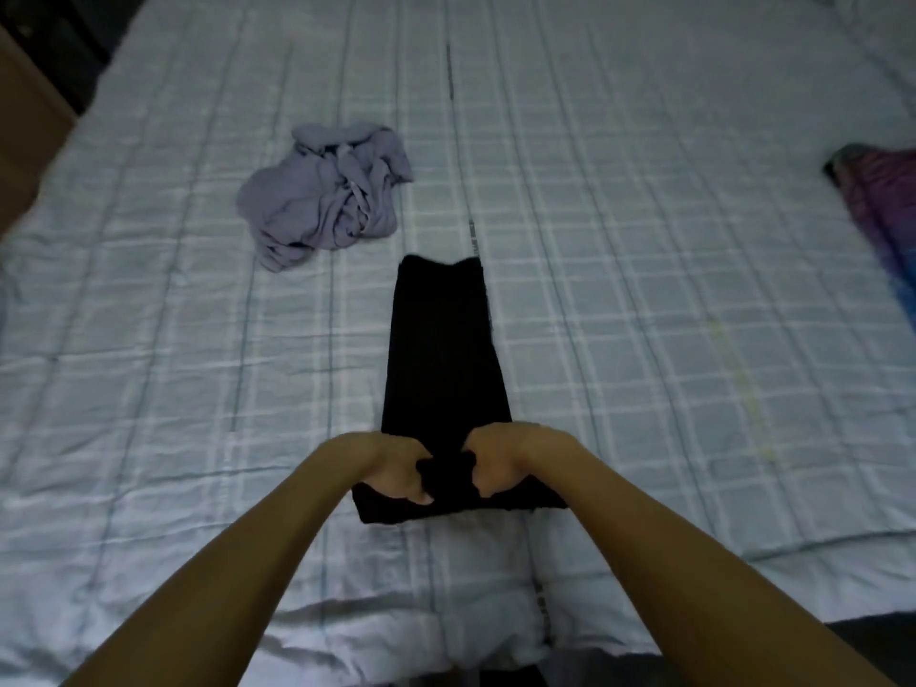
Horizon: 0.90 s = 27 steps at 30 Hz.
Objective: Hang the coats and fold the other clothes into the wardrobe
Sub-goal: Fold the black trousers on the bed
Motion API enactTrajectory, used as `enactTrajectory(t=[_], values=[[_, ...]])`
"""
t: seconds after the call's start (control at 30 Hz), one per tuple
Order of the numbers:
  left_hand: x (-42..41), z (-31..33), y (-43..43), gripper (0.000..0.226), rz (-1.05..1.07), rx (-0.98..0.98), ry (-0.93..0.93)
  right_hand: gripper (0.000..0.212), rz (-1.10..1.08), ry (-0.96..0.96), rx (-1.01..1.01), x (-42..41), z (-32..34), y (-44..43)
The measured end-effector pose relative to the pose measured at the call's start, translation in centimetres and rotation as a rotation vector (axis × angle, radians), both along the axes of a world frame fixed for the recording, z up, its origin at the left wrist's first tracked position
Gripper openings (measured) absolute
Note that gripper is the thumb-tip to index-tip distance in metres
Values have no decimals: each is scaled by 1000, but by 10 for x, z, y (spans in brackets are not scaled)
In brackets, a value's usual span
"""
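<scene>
A black garment lies folded into a long narrow strip on the bed, running away from me. Its near end is bunched up between my hands. My left hand grips that near end from the left, fingers curled into the cloth. My right hand grips it from the right in the same way. A crumpled lilac garment lies loose on the bed, beyond the black strip and to its left.
The bed has a pale blue checked cover that fills most of the view. A purple and blue cloth lies at the right edge. A brown piece of furniture stands at the far left, past the bed's edge.
</scene>
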<state>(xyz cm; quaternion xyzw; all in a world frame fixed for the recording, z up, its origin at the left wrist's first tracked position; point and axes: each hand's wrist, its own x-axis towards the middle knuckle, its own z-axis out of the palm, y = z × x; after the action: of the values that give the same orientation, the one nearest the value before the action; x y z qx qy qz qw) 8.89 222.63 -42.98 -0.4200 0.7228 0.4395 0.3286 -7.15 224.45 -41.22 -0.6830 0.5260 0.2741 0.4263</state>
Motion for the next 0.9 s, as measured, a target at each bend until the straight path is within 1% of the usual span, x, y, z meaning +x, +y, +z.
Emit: enactTrajectory(t=[0.03,0.07,0.1,0.13,0.17,0.2,0.23,0.27,0.3,0.33,0.4,0.47,0.5,0.53,0.6,0.67,0.7,0.77,0.83,0.9], values=[[3,11,-8,27,42,3,15,8,-29,-1,-26,-2,13,-7],[6,20,-17,26,102,-49,50,5,-74,-9,-123,-3,24,-13],[8,24,-26,27,175,-184,98,7,-116,-14,-304,-5,28,-20],[10,25,-35,30,251,-415,150,19,-163,-29,-571,-6,27,-26],[11,23,-41,32,337,-703,222,31,-225,-68,-858,-7,23,-32],[10,21,-43,33,433,-975,325,37,-299,-140,-1087,-7,18,-37],[8,16,-45,36,539,-1158,427,38,-371,-225,-1242,-7,12,-41],[7,11,-44,38,632,-1238,501,35,-420,-283,-1289,-5,5,-43],[5,0,-42,40,652,-1237,525,32,-428,-298,-1270,-4,-5,-43],[5,-16,-38,41,598,-1197,500,29,-405,-283,-1222,-5,-18,-41],[6,-57,-25,49,407,-1053,372,32,-313,-218,-1098,-8,-51,-35],[10,-96,-10,61,254,-939,244,52,-222,-123,-905,-13,-83,-28],[11,-111,-5,66,213,-917,204,64,-175,-77,-792,-14,-96,-26],[11,-119,-2,73,188,-916,185,75,-123,-32,-734,-15,-106,-24],[6,-130,-4,89,175,-945,150,93,-34,32,-795,-16,-121,-28],[1,-135,-13,94,170,-973,113,102,-6,60,-837,-16,-133,-34],[-2,-137,-18,98,165,-967,88,101,-13,53,-850,-15,-138,-37],[-8,-138,-26,103,158,-936,39,91,-24,32,-872,-16,-143,-43],[-14,-133,-34,96,151,-932,28,79,-47,-6,-907,-18,-146,-50],[-15,-123,-49,81,161,-961,68,69,-88,-59,-947,-20,-141,-62]])
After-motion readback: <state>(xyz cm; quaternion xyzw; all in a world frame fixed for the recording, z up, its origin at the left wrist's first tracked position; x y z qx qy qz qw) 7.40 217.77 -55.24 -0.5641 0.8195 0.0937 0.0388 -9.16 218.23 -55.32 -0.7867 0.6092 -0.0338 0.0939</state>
